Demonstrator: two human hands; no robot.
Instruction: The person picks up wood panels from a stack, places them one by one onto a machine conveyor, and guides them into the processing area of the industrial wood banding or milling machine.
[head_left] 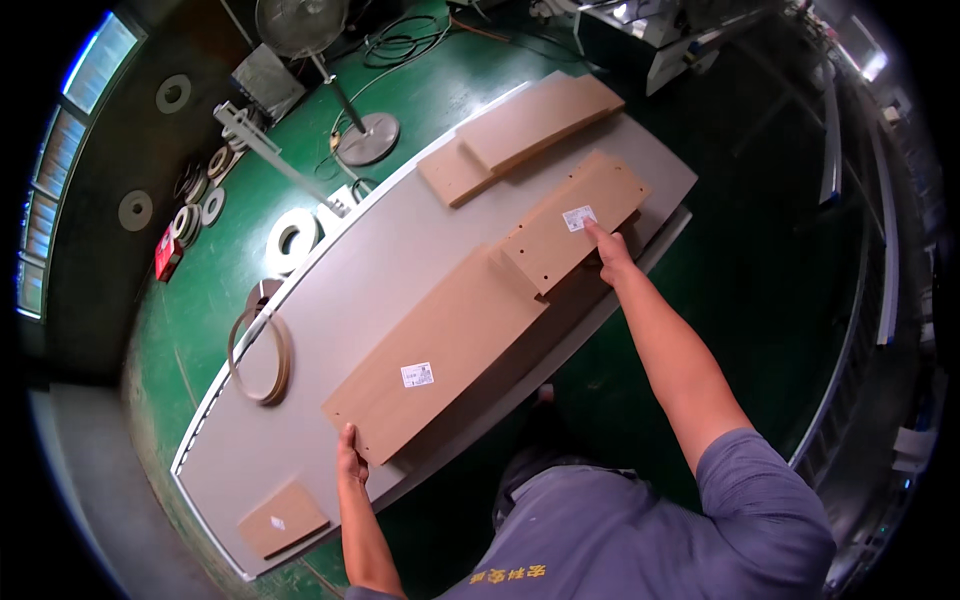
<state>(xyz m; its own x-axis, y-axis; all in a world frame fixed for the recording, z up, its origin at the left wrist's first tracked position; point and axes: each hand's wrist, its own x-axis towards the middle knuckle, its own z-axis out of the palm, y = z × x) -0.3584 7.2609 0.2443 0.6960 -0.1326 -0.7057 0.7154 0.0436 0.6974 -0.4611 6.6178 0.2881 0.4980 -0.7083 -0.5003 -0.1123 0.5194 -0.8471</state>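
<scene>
Long wood panel (455,340) and shorter panel (545,245) by the table's (325,340) near edge
Left hand (352,464) pinches the long one's end, right hand (611,256) the other's side, thumbs on top; coiled strip (284,366) at the far edge

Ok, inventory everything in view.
Worktable: one, grey, centre
Long panel: one, brown, on table
Short panel: one, brown, overlapping long panel
Stacked panels: two-plus, brown, far edge
Small panel: one, brown, left end
Coil: one, brown, table left
Fan: one, grey, beyond table
Rolls: several, mostly white, floor left
Box: one, red, floor left
Wall discs: two, grey, left
Windows: several, bluish, leftmost
Machinery: uncounted, grey, upper right
Left hand: one, bare, on long panel
Right hand: one, bare, on short panel
</scene>
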